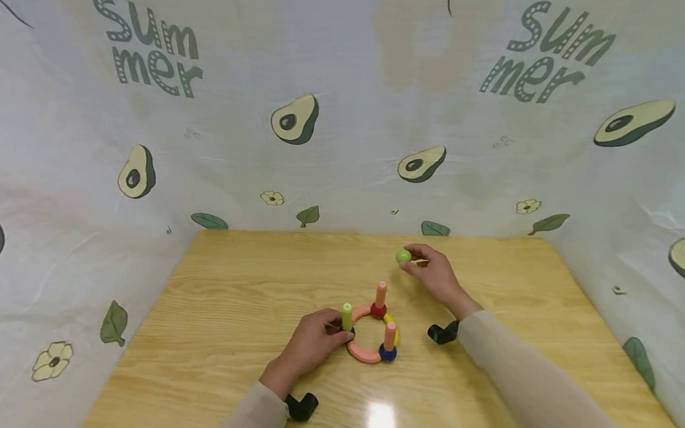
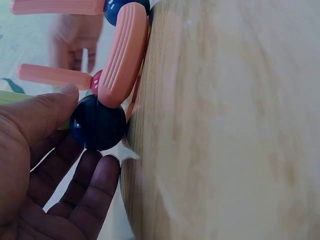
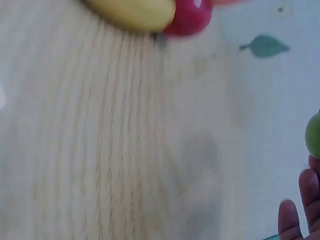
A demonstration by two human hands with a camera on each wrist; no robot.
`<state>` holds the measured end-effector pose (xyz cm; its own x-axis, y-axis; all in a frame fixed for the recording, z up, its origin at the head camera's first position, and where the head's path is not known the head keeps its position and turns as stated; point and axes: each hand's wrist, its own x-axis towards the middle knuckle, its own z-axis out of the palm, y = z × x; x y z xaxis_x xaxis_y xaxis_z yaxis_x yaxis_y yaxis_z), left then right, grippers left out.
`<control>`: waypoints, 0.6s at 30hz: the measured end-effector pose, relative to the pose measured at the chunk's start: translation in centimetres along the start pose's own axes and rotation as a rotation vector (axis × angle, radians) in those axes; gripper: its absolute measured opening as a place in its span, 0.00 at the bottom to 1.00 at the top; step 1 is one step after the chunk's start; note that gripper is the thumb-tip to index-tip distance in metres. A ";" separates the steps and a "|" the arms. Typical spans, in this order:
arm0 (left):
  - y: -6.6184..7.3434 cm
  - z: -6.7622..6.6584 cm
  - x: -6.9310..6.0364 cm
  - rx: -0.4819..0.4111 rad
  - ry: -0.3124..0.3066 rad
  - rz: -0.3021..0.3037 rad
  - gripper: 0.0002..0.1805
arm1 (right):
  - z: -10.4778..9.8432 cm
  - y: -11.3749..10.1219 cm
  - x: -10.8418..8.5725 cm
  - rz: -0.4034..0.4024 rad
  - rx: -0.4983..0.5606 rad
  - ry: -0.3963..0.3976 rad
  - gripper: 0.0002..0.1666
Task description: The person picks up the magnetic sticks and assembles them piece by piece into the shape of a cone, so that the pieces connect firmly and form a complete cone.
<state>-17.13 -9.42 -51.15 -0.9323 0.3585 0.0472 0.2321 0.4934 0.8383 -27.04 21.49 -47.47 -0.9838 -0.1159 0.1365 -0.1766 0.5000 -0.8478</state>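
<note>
A small ring lies on the table, made of pink curved pieces [image 1: 364, 355] and a yellow curved piece [image 1: 397, 334] joined by balls. From its red ball [image 1: 378, 310] and blue ball [image 1: 388, 353] rise a pink rod [image 1: 381, 294] and a second pink rod [image 1: 390, 336]. At the ring's left side, my left hand [image 1: 311, 340] holds the dark blue ball [image 2: 98, 122] between thumb and fingers; a green rod [image 1: 347, 317] stands upright there. Beyond the ring to the right, my right hand [image 1: 437, 277] pinches a light green ball [image 1: 403, 255], apart from the ring.
The wooden table [image 1: 224, 293] extends around the ring. Behind and beside it hangs a pale cloth [image 1: 333, 64] printed with avocados and leaves. Black wrist-worn devices sit under the left wrist [image 1: 302, 407] and beside the right wrist [image 1: 443, 333].
</note>
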 end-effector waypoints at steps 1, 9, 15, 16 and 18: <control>0.0 0.0 0.0 0.002 0.000 -0.003 0.13 | 0.0 -0.5 -0.5 -0.015 0.002 0.000 0.28; 0.3 -0.4 -0.2 -0.048 0.033 -0.038 0.20 | 0.2 -4.8 -3.3 -0.119 0.038 0.000 0.26; 0.4 -0.2 -0.5 -0.072 0.057 -0.035 0.22 | 0.3 -6.0 -4.7 -0.138 0.041 -0.006 0.25; 0.4 -0.2 -0.5 -0.073 0.061 -0.032 0.22 | 0.4 -6.1 -4.9 -0.145 0.036 -0.006 0.25; 0.5 -0.1 -0.6 -0.077 0.067 -0.027 0.22 | 0.6 -6.1 -5.1 -0.163 0.034 -0.006 0.25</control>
<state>-16.50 -9.47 -50.66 -0.9549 0.2912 0.0582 0.1875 0.4391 0.8786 -20.92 18.47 -43.29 -0.9420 -0.1986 0.2705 -0.3326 0.4449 -0.8315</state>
